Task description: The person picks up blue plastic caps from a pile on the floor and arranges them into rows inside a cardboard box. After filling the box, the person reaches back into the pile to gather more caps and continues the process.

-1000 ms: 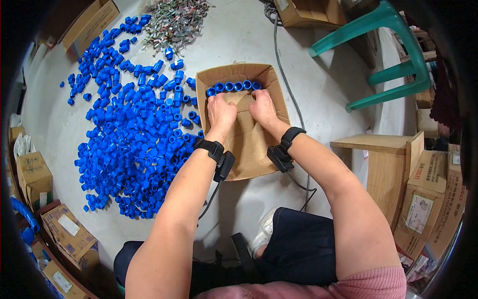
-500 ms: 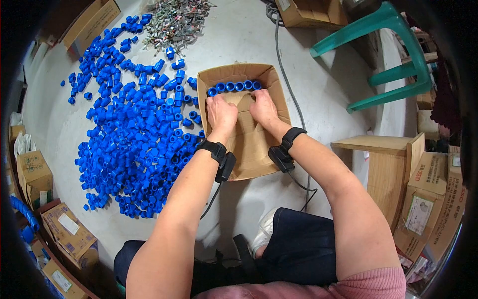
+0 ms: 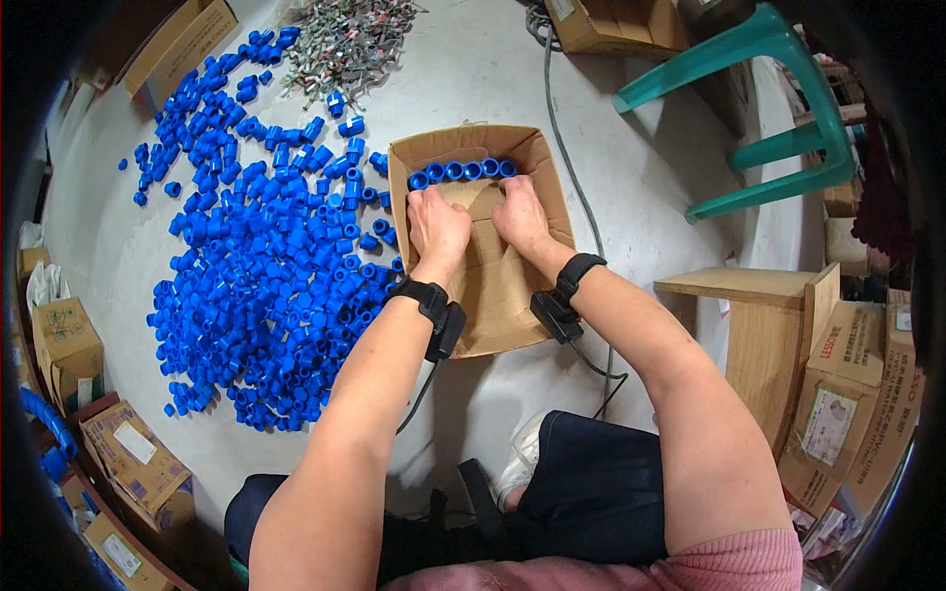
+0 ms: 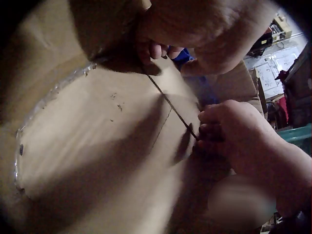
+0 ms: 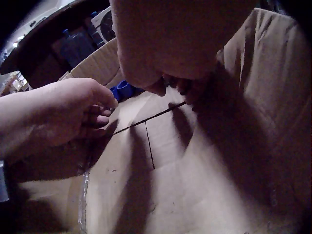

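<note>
A row of several blue plastic pipe fittings (image 3: 472, 170) stands against the far wall of an open cardboard box (image 3: 473, 347), their round openings upward. At the row's left end is my left hand (image 3: 439, 225); its fingers are curled, right at the end fitting. My right hand (image 3: 521, 213) mirrors it at the right end, fingers bent downward. In the left wrist view, both hands are close over the box bottom (image 4: 112, 126), a dark seam running between them. Blue fittings (image 5: 124, 89) show past the left thumb in the right wrist view. I cannot tell whether the fingers grip the end fittings.
A big heap of blue fittings (image 3: 271, 286) spreads over the floor left of the box. Beyond it lies a pile of small mixed parts (image 3: 350, 44). A cable (image 3: 576, 172) passes on the right, near a green plastic stool (image 3: 759, 167) and a wooden stand (image 3: 754, 335).
Both hands stay at the ends of the row, with only slight shifts. The row and the box look the same.
</note>
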The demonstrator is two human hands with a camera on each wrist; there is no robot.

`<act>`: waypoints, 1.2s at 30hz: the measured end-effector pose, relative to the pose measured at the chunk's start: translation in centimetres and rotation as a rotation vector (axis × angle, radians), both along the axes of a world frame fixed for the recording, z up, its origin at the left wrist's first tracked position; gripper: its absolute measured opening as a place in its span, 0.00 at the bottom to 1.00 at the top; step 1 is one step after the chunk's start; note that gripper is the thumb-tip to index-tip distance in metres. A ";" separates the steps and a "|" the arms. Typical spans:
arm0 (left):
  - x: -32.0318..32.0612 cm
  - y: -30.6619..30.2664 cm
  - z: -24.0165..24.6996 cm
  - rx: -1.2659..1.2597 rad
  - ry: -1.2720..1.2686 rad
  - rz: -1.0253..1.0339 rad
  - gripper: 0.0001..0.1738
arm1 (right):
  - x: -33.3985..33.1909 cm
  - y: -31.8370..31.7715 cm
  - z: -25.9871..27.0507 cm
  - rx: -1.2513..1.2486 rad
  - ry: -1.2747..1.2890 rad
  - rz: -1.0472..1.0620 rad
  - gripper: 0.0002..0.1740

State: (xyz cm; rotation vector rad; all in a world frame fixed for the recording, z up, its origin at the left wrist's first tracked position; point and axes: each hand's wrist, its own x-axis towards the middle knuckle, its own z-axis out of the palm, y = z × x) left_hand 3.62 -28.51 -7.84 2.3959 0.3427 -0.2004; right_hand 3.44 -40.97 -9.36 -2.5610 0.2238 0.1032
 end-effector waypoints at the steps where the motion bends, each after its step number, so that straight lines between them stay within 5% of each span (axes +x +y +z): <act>1: 0.0 0.0 0.0 0.000 0.000 0.001 0.22 | 0.0 0.0 0.0 0.000 0.000 0.001 0.19; 13: -0.3 0.0 -0.2 -0.014 -0.013 -0.026 0.23 | -0.3 -0.4 0.4 -0.005 0.013 0.043 0.21; 19: -1.5 0.1 0.2 -0.150 0.018 -0.111 0.17 | -0.8 -0.1 2.4 0.055 0.100 0.069 0.14; 23: -2.9 1.7 3.2 -0.388 -0.060 -0.210 0.13 | 0.4 0.7 4.0 0.259 -0.093 0.097 0.16; 25: -3.1 4.2 6.2 -0.439 -0.136 -0.340 0.11 | 1.5 2.1 5.6 0.377 -0.186 0.105 0.15; 30: -2.9 15.8 10.5 -0.405 -0.268 -0.303 0.12 | 2.3 9.1 11.3 0.637 -0.275 0.212 0.18; 36: -5.5 33.6 16.7 -0.184 -0.204 -0.071 0.13 | 0.0 18.5 15.6 0.825 -0.190 0.458 0.18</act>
